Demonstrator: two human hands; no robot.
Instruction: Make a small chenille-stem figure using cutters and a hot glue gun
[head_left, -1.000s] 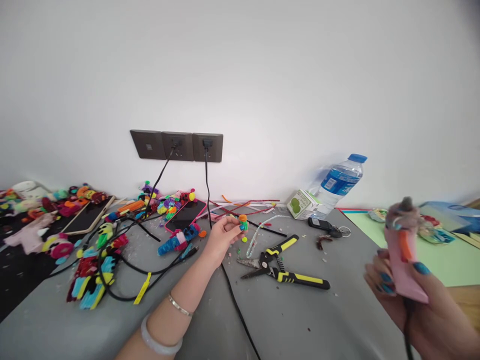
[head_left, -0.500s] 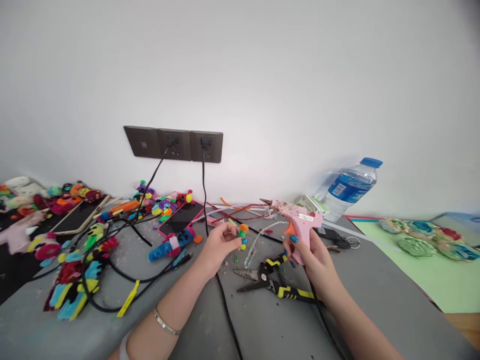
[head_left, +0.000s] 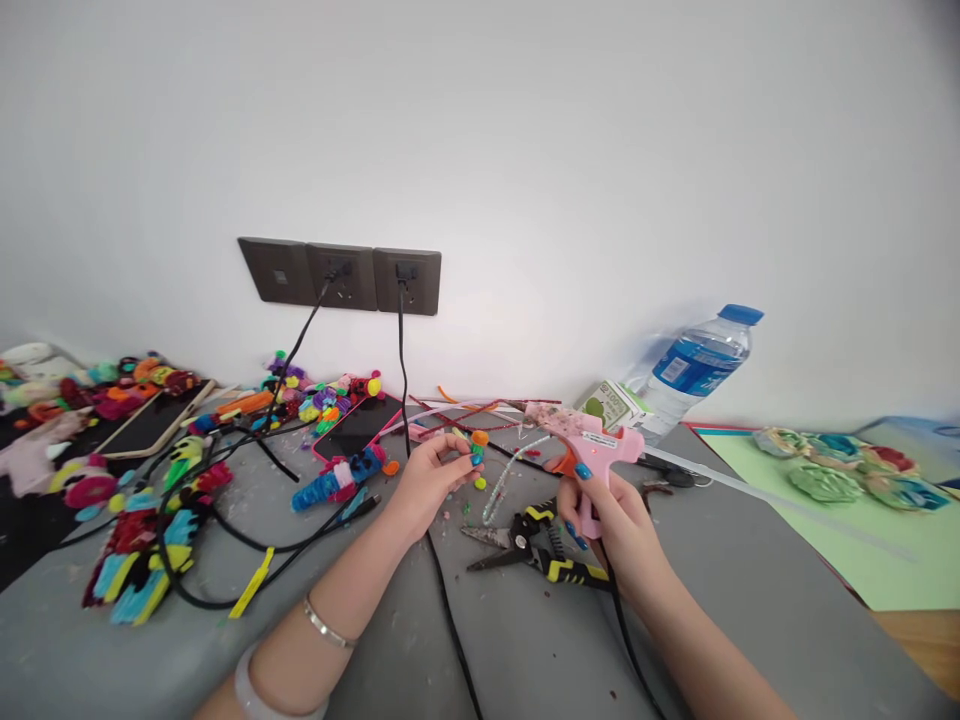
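Note:
Between the thumb and fingers of my left hand (head_left: 436,482) is a small pom-pom figure (head_left: 479,440), orange on top with green below; its lower part is partly hidden by my fingertips. My right hand (head_left: 611,515) is wrapped round the handle of a pink hot glue gun (head_left: 591,440), its nozzle pointing left, a clear glue stick (head_left: 780,500) trailing out behind. Black-and-yellow pliers (head_left: 525,540) lie on the table just below, their jaws apart. A glittery pale pipe cleaner (head_left: 504,482) rests between my hands.
Several colourful fuzzy figures (head_left: 142,560) and looping black cables (head_left: 225,600) fill the left. A pink-edged phone (head_left: 360,428) lies behind. At the right are a water bottle (head_left: 701,365), a small carton (head_left: 609,405) and green paper (head_left: 862,560) bearing twisted paper pieces (head_left: 825,482).
The glue gun has shifted slightly down and left and turned, so its glue stick now shows long behind it. My left hand still pinches the pom-pom figure. The view has tilted slightly.

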